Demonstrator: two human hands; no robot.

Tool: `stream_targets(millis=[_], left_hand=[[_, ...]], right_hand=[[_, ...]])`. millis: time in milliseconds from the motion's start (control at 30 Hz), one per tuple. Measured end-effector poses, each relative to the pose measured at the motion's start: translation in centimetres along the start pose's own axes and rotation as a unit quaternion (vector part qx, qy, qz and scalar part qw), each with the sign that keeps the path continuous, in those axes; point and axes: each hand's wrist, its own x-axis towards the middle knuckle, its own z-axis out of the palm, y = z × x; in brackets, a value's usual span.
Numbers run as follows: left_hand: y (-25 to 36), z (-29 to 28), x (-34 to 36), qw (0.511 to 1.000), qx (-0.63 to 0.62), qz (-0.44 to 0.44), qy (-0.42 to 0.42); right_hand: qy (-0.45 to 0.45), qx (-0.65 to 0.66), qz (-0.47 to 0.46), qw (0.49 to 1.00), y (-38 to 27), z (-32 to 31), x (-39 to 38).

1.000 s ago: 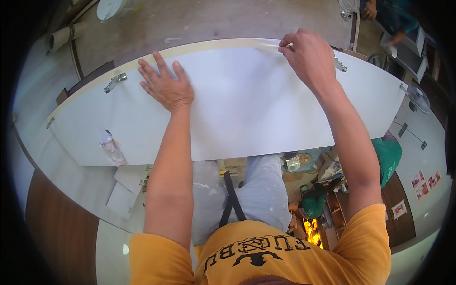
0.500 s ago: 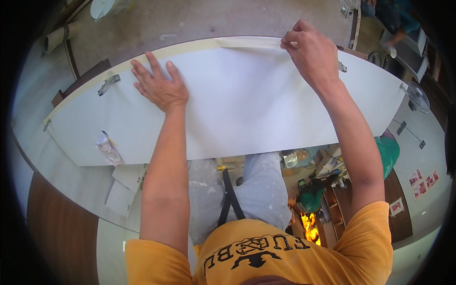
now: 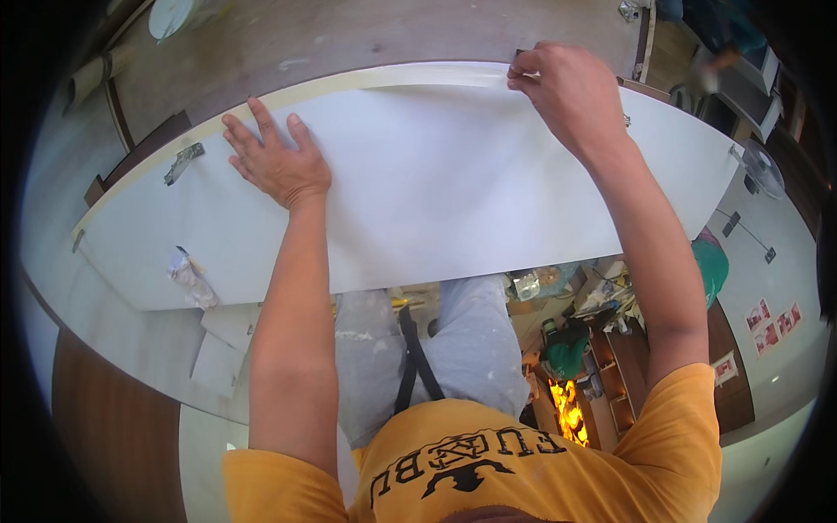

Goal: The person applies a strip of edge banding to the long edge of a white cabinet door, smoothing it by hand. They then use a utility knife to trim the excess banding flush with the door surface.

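Across upper ctr of head view: white panel (image 3: 418,174), cream tape strip (image 3: 384,79) along its upper edge. L hand (image 3: 281,164) flat on panel, fingers spread, left of ctr; R hand (image 3: 571,98), upper right, pinching strip betw. thumb + fingers. Metal hinge (image 3: 183,163) upper left; crumpled white bundle (image 3: 192,281) below it.

Brown panelling (image 3: 113,392) stands left, a pale wall (image 3: 792,261) with printed sheets (image 3: 767,338) right

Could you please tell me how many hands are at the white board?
2: left hand spread on the board, right hand pinching the strip at its far edge.
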Motion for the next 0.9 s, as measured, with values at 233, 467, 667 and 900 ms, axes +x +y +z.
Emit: stream_targets(millis=[233,467,667,900], left_hand=[[-0.1,0.1,0.0,1.0,0.0,0.008,0.01],[-0.3,0.2,-0.1,1.0,0.0,0.013,0.014],[-0.2,0.2,-0.1,1.0,-0.007,0.011,0.015],[-0.3,0.2,0.0,1.0,-0.008,0.011,0.02]], right_hand=[[-0.031,-0.016,0.061,0.998,-0.3,1.6,1.5],[-0.044,-0.065,0.073,0.994,-1.6,1.1,2.0],[0.0,-0.111,0.069,0.991,-0.9,2.4,2.3],[0.018,-0.111,0.06,0.992,-0.9,2.7,2.6]])
